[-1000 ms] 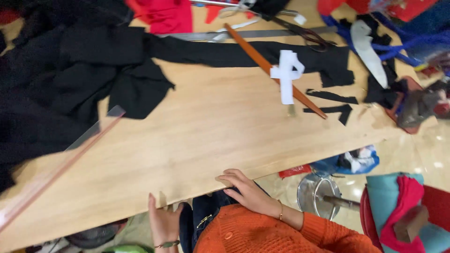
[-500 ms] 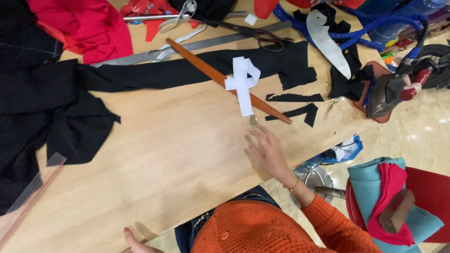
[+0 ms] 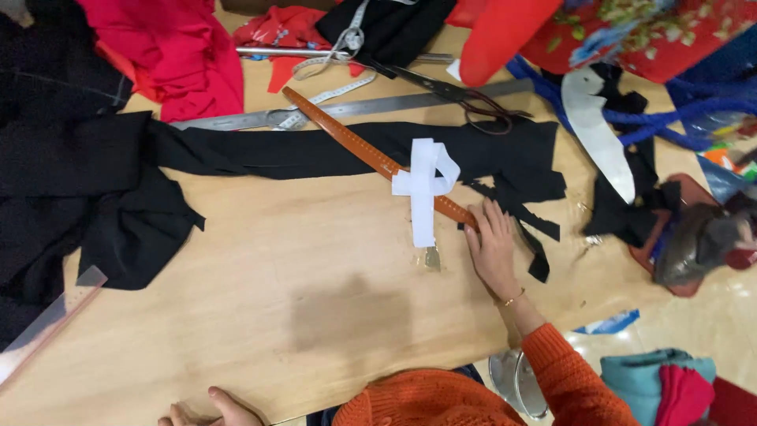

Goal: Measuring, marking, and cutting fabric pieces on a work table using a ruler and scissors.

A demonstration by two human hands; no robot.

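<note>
My right hand (image 3: 492, 246) lies flat with fingers spread on the near end of a long brown wooden ruler (image 3: 364, 150), touching it beside small black fabric scraps (image 3: 527, 225). A looped white strip of fabric (image 3: 424, 186) crosses the ruler just left of that hand. A long piece of black fabric (image 3: 300, 156) stretches across the wooden table (image 3: 284, 284) under the ruler. My left hand (image 3: 211, 407) rests on the table's near edge at the bottom, holding nothing, partly cut off by the frame.
A metal ruler (image 3: 371, 106), a tape measure (image 3: 335, 59) and large scissors (image 3: 453, 95) lie at the back. Red fabric (image 3: 181, 55) is piled at the back left, a clear ruler (image 3: 43, 323) at the left edge. Bags and cloth crowd the right side.
My right hand has reached forward from the table's near edge to the brown ruler. The view has shifted forward and left; my left hand stays at the near edge.
</note>
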